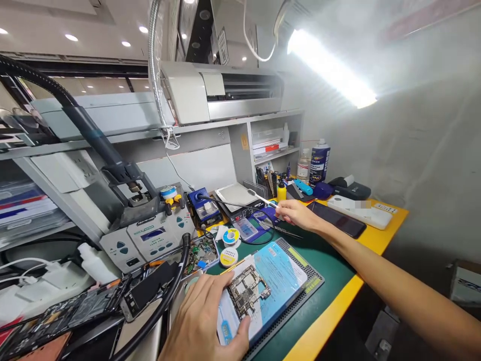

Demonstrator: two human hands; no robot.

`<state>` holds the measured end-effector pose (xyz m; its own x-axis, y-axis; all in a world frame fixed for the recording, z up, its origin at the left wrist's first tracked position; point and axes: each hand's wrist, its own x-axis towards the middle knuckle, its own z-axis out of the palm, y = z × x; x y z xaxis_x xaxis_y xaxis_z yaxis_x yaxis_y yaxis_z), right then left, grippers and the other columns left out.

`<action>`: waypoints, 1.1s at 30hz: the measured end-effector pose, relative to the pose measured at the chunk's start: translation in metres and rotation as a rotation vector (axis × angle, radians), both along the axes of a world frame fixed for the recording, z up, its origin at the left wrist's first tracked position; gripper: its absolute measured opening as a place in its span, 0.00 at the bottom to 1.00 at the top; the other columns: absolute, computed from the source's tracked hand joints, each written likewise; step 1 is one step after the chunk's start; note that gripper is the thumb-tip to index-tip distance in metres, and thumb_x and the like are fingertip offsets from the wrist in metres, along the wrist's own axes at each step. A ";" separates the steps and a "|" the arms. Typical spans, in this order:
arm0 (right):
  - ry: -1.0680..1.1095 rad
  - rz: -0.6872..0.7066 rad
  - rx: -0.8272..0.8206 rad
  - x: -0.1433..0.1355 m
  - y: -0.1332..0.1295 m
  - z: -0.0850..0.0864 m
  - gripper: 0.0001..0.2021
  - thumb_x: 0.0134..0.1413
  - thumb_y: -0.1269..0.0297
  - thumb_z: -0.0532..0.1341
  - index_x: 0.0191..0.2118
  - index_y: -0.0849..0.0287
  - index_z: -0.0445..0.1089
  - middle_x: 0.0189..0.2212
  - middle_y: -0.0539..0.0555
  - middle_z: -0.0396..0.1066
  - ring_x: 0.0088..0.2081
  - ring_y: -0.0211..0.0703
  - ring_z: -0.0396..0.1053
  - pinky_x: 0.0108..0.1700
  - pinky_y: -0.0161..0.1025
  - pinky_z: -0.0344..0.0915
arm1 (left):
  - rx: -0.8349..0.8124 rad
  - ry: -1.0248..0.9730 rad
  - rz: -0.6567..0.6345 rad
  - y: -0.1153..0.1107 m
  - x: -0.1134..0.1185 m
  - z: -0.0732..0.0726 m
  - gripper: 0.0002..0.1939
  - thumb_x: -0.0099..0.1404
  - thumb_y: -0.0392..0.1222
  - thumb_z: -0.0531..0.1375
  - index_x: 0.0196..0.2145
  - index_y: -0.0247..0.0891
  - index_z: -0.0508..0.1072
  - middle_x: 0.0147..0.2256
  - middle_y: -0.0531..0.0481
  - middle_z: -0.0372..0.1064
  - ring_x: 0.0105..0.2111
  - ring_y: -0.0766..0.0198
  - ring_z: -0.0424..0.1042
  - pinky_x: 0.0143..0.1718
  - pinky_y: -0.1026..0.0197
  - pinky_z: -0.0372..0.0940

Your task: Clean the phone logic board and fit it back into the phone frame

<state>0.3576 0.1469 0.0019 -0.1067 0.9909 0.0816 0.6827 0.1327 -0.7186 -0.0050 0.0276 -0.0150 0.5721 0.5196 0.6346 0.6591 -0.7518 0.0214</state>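
Observation:
In the head view, my left hand (205,316) lies over the near end of a blue-and-white box (281,273). Its thumb and fingers grip a phone circuit board (246,291) that rests flat on the box. Under the box is a dark perforated mat (317,281). My right hand (295,213), stretched out over the back of the bench, is closed round the white handle of a toothbrush (266,200). The dark brush head points left, in front of a flat-topped device (240,198), well apart from the board. Tweezers (287,231) lie below my right hand.
Left stand a hot air station (150,238) and a tray of circuit parts (201,255). Solder spools (230,236) sit behind the box. A black hose (161,306) crosses the left front. At right lie a dark phone (338,220) and a white power bank (361,211).

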 end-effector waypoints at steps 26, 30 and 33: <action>0.063 0.176 -0.085 -0.164 0.010 0.057 0.18 0.76 0.54 0.69 0.62 0.59 0.76 0.56 0.59 0.79 0.50 0.51 0.81 0.51 0.51 0.83 | -0.181 -0.055 -0.012 -0.009 0.003 0.000 0.25 0.66 0.40 0.67 0.61 0.41 0.76 0.50 0.43 0.83 0.50 0.49 0.84 0.52 0.46 0.82; 0.163 0.105 0.003 -0.205 0.049 0.066 0.18 0.77 0.54 0.68 0.63 0.56 0.76 0.62 0.59 0.77 0.56 0.55 0.79 0.57 0.55 0.81 | -0.179 -0.077 -0.004 -0.009 0.006 -0.003 0.26 0.64 0.40 0.67 0.60 0.42 0.77 0.50 0.43 0.83 0.49 0.48 0.84 0.53 0.45 0.81; 0.236 0.083 0.081 -0.212 0.065 0.078 0.19 0.76 0.54 0.69 0.64 0.56 0.76 0.63 0.60 0.76 0.58 0.56 0.79 0.59 0.57 0.80 | -0.167 -0.091 0.005 -0.007 0.007 -0.007 0.26 0.61 0.40 0.68 0.58 0.42 0.78 0.49 0.44 0.84 0.48 0.49 0.84 0.51 0.46 0.81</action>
